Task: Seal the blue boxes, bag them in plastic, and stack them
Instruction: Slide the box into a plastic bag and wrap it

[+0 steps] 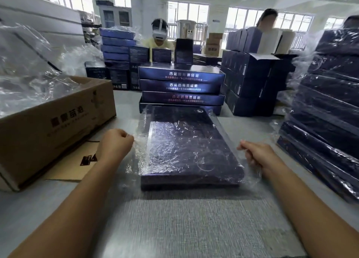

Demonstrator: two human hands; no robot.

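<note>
Our left hand (116, 142) and right hand (257, 154) hide their fingertips at the plastic bag (140, 153); the cardboard carton (48, 121) and wrapped stack (330, 106) run off our view.

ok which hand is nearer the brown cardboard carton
Left. The left hand pinches the plastic bag just beside the cardboard carton; the right hand pinches the bag across the blue box, far from the carton.

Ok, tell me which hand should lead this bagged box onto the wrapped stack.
Probably right: the right hand pinches the bag on the side facing the wrapped stack; the left hand pinches it nearer the cardboard carton.
</note>
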